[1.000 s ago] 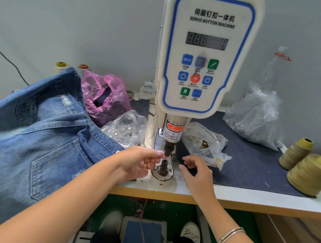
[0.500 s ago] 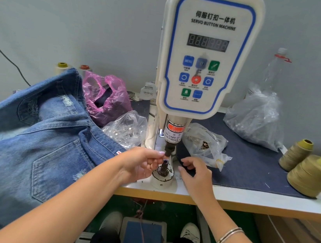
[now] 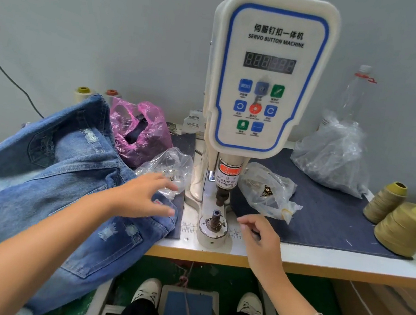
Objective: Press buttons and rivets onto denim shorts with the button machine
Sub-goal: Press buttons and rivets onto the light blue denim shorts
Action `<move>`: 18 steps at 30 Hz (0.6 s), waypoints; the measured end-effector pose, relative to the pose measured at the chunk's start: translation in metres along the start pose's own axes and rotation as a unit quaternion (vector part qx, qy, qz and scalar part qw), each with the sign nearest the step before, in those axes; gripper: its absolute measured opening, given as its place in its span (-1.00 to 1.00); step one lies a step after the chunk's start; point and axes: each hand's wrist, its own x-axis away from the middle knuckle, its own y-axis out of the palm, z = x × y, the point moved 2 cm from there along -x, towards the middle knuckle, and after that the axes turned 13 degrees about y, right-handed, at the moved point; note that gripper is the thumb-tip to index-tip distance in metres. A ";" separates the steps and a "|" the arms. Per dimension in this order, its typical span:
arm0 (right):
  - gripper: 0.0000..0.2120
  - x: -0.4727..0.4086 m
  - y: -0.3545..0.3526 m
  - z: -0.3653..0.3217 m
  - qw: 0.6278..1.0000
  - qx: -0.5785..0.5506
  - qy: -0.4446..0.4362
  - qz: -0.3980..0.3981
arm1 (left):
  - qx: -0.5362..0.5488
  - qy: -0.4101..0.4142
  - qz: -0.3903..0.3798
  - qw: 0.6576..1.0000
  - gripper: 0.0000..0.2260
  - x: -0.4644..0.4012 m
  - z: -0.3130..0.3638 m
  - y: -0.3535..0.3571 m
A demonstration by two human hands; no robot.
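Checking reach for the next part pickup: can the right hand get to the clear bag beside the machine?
Probably yes. The right hand is open and holds nothing, and the clear bag lies just behind it on the dark mat, with nothing between them.

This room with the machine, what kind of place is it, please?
Most likely a small garment workshop. A servo button machine stands on the table, denim shorts lie beside it, and thread cones sit at the right.

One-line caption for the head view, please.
Left hand reaches over denim shorts beside the button machine; right hand waits by its lower die.
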 end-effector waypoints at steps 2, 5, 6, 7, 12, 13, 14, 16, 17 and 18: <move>-0.68 0.007 0.002 -0.004 1.000 0.005 -0.013 -0.007 | -0.111 -0.040 -0.096 0.988 -0.18 0.000 -0.016 0.002; -0.78 0.018 0.007 -0.010 0.998 0.025 -0.059 -0.001 | -0.179 -0.061 -0.097 0.977 -0.07 -0.002 -0.030 0.007; -0.84 0.022 0.009 -0.012 0.997 0.032 -0.076 0.004 | -0.196 -0.053 -0.083 0.976 -0.11 -0.003 -0.032 0.007; -0.88 0.026 0.010 -0.013 0.995 0.041 -0.093 0.009 | -0.216 -0.041 -0.069 0.973 -0.17 -0.003 -0.033 0.006; -0.90 0.041 0.023 -0.024 0.978 0.069 -0.197 -0.004 | -0.215 0.064 0.034 0.974 -0.39 0.004 -0.032 0.002; -0.89 0.043 0.027 -0.029 0.974 0.072 -0.213 -0.013 | -0.205 0.085 0.061 0.973 -0.42 0.006 -0.032 0.001; -0.89 0.045 0.032 -0.034 0.973 0.069 -0.220 -0.025 | -0.197 0.106 0.088 0.971 -0.49 0.008 -0.031 0.001; -0.89 0.047 0.042 -0.046 0.975 0.046 -0.205 -0.066 | -0.180 0.148 0.146 0.962 -0.72 0.012 -0.027 0.000; -0.88 0.047 0.049 -0.052 0.979 0.033 -0.179 -0.096 | -0.174 0.163 0.169 0.956 -0.82 0.014 -0.024 -0.001; -0.86 0.047 0.056 -0.058 0.981 0.026 -0.143 -0.129 | -0.170 0.172 0.187 0.952 -0.89 0.015 -0.021 -0.003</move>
